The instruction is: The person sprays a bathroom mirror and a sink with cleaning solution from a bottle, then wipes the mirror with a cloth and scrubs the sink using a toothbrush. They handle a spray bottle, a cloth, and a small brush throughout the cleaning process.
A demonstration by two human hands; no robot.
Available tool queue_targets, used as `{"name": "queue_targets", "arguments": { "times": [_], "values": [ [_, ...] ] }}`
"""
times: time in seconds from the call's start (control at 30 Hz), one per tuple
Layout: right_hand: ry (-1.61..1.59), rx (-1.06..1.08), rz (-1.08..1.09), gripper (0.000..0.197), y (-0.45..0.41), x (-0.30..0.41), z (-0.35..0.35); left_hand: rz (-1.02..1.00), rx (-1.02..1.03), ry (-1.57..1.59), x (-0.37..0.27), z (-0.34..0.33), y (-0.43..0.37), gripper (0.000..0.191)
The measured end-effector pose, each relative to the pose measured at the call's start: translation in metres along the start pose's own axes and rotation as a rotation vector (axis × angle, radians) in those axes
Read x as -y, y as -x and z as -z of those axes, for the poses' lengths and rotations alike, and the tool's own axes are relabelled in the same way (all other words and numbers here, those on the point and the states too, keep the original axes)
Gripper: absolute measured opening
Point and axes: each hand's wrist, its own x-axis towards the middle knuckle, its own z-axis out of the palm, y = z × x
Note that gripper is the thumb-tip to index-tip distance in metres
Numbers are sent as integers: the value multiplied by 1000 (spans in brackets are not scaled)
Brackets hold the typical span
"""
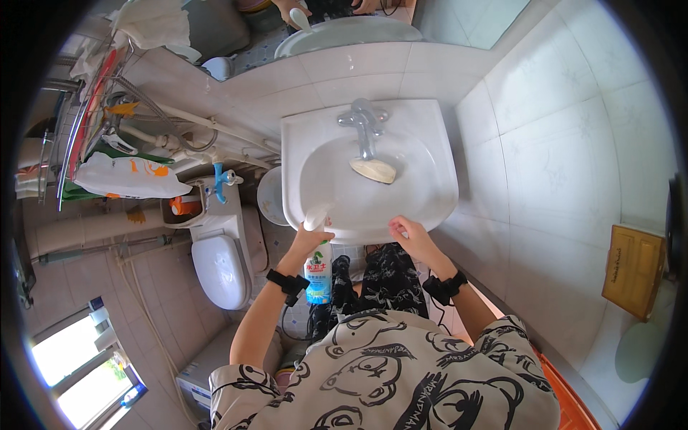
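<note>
My left hand (310,239) is closed around the neck of a spray bottle (318,277) with a white trigger head and a blue and white printed label, held at the front left rim of the white washbasin (371,234). The nozzle points over the bowl. My right hand (409,235) is at the basin's front right edge, its fingers loosely curled with nothing seen in them. A cream-coloured oval object, perhaps a brush or a sponge (376,170), lies in the bowl below the chrome faucet (365,129). Black bands are on both wrists.
A white toilet (220,271) and a bucket (270,194) are left of the basin. A wire rack (80,134) with bags hangs at the upper left. Behind the basin is a mirror (457,24); a tiled wall (559,156) rises on the right.
</note>
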Motion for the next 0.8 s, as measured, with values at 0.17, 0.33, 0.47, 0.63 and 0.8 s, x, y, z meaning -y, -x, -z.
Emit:
{"name": "queue_targets", "arguments": {
  "times": [0.17,0.33,0.47,0.63,0.8],
  "values": [
    [14,6,28,19,1,0,-2,-86,12,86,-10,-2,7,26],
    [34,0,79,19,0,2,-6,-60,-121,-47,-11,6,16,32],
    [85,32,32,20,0,5,-2,-408,-61,41,-68,-1,59,37],
    [220,43,-9,20,3,18,2,-993,-540,-359,-113,8,127,40],
    [235,65,39,19,5,14,3,-780,-331,-158,-93,-2,104,32]
  ]
}}
